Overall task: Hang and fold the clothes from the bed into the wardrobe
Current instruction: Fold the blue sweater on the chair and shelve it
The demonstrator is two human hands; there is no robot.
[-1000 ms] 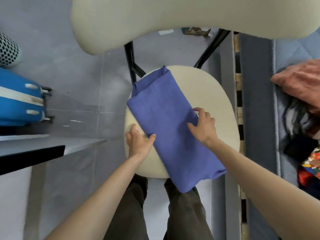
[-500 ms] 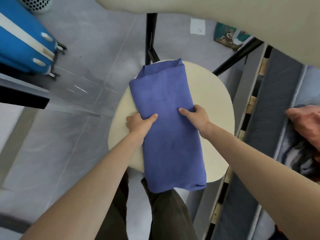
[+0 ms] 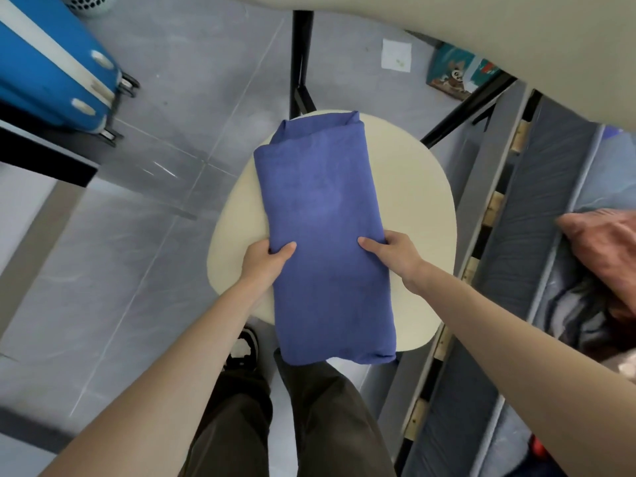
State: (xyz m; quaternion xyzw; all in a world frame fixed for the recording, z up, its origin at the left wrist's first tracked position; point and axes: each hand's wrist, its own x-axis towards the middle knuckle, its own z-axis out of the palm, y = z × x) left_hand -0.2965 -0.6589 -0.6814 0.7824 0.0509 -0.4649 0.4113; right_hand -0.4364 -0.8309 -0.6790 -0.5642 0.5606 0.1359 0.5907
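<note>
A folded blue garment (image 3: 320, 215) lies lengthwise on the cream seat of a chair (image 3: 423, 208), its near end hanging over the seat's front edge. My left hand (image 3: 265, 261) grips the garment's left edge, thumb on top and fingers tucked under the cloth. My right hand (image 3: 392, 253) grips the right edge the same way, thumb lying on top. More clothes, a pink one (image 3: 605, 246) and dark ones (image 3: 581, 315), lie piled on the bed at the right.
The chair's cream backrest (image 3: 481, 25) crosses the top of the view above black legs (image 3: 301, 60). A blue suitcase (image 3: 44, 63) stands on the grey floor at upper left. The bed frame (image 3: 488, 215) runs along the right. My legs stand below the seat.
Both hands slid toward me along the garment's edges and went from pressing on top to gripping its sides. The garment now lies straighter on the seat. The view tilted.
</note>
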